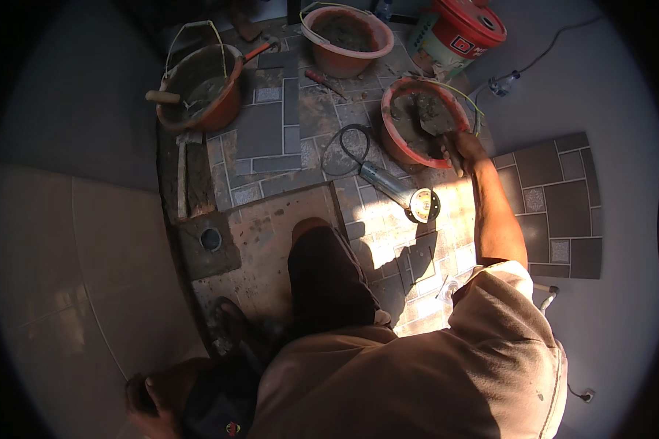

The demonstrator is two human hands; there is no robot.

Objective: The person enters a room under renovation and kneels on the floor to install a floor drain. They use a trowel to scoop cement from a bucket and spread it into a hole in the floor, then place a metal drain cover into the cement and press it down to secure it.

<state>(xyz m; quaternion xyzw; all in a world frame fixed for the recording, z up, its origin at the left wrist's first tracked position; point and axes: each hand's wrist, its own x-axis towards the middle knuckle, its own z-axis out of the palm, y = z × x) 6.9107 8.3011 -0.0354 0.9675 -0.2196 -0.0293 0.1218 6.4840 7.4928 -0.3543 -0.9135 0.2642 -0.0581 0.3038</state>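
Note:
My right hand (461,148) is closed round a trowel (432,123), its blade over the grey mortar in an orange bucket (389,139) at the right. Close below that bucket an angle grinder (388,183) lies on the tiles with its cord looped. Low at the left, by the wall, is what looks like my left hand (154,402); shadow hides how its fingers lie.
Two more mortar buckets stand ahead, one at far left (231,102) with a wooden-handled tool, another at the back (348,64). A red-lidded pail (454,36) stands back right. A hammer (183,175) lies left, near a round drain hole (211,238). A tile panel (549,197) leans right.

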